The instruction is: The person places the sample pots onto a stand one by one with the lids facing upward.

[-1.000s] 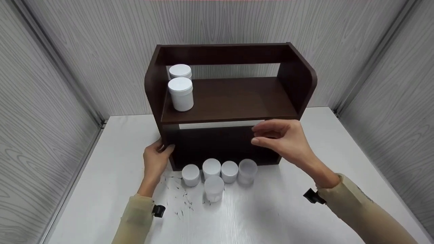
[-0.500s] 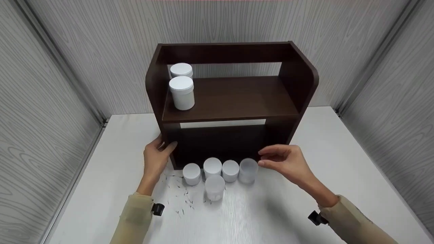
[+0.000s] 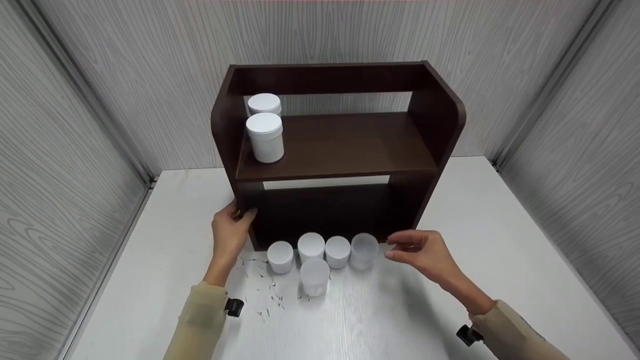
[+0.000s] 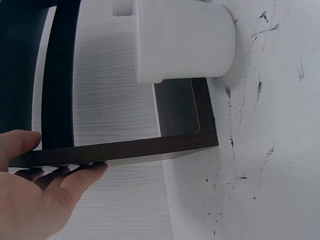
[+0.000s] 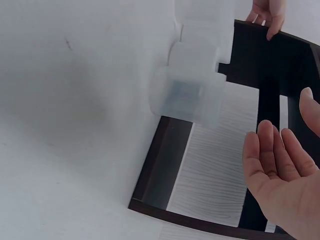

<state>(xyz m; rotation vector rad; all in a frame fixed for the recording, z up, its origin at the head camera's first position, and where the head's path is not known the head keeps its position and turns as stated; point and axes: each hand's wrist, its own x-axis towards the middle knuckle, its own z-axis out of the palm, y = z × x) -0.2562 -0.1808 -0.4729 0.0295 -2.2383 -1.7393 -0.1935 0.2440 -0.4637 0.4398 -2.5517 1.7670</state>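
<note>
While the person leaned over the white table [image 3: 500, 210], things stood like this:

Left hand: the left hand [image 3: 231, 234] gripped the front edge of the left side panel of the dark brown two-tier wooden shelf unit [image 3: 345, 150], thumb on one face and fingers on the other, as the left wrist view showed [image 4: 35, 195].

Right hand: the right hand [image 3: 422, 252] hovered just beside the translucent frosted plastic jar [image 3: 364, 250], fingers relaxed and slightly bent, holding nothing; the right wrist view showed the palm open [image 5: 277, 180] with a gap to the jar [image 5: 192, 97].

Frosted jar: upright on the table at the right end of the row, right in front of the shelf unit's lower opening.

Row of jars: three small white lidded jars [image 3: 311, 248] stood to its left, touching or nearly so; a second translucent jar [image 3: 315, 276] stood in front of them.

Upper shelf: two tall white lidded jars [image 3: 265, 136] stood one behind the other at the left end.

Table surface: dark scuff marks [image 3: 265, 292] lay near the left wrist.

Surroundings: grey wood-grain walls [image 3: 75, 125] closed in the table.
</note>
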